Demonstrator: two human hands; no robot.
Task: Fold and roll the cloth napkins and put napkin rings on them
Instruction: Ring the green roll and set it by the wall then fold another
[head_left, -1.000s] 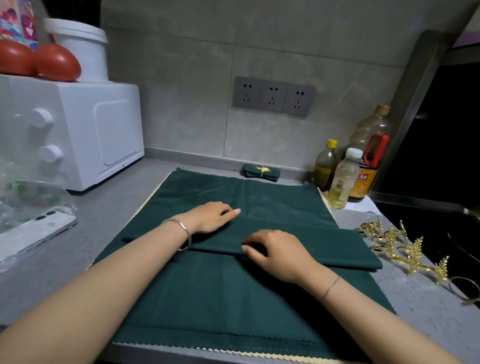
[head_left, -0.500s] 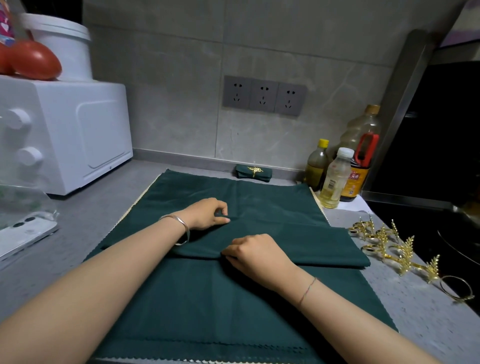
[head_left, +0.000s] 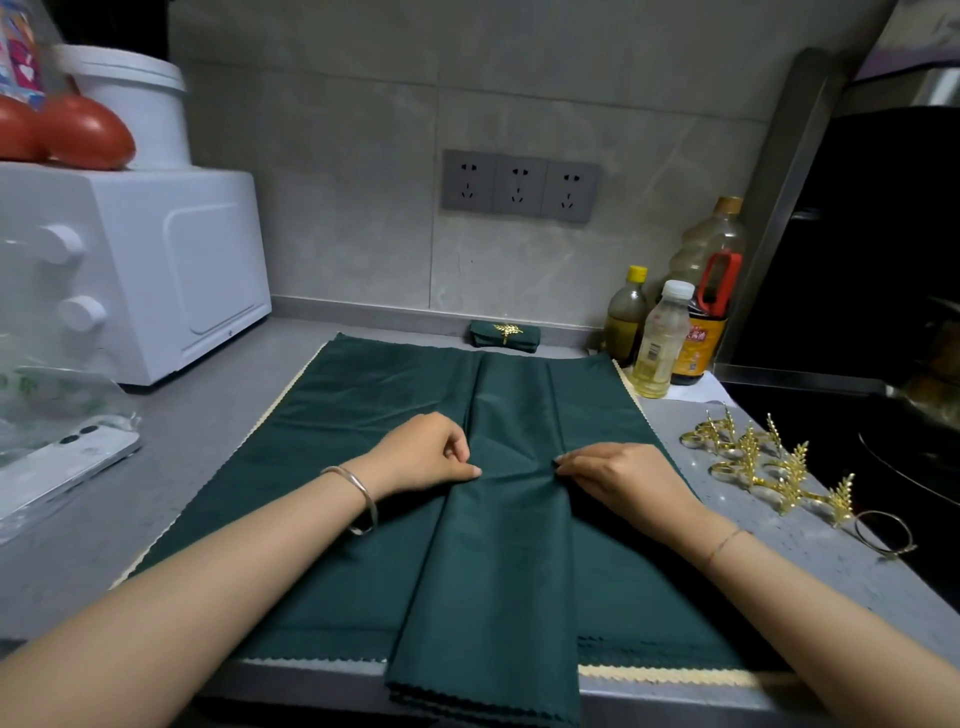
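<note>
The folded napkin (head_left: 498, 571) had been swung a quarter turn: a second earlier it lay as a crosswise band in front of the person, and now it ran as a long strip from the far edge of the spread napkins (head_left: 311, 519) to the near edge of the surface (head_left: 208, 415), its scalloped end hanging just over the lip. The left hand (head_left: 426, 454) had gone from lying flat on the cloth to curled fingers, pinching the strip's left edge about halfway along. The right hand (head_left: 618, 480) pinched the right edge opposite it, fingertips tucked against the fold. The two hands had drawn apart to either side of the strip rather than resting on top of it. This suggested the folding was done or nearly so, and the strip now lay lengthways, ready to be rolled from one end. The napkin rings (head_left: 763, 462) lay in an untouched gold cluster on the surface to the right, well apart from both hands. One rolled napkin (head_left: 505, 336), already wearing its ring, sat against the back wall beyond the spread cloth, as it had before.
</note>
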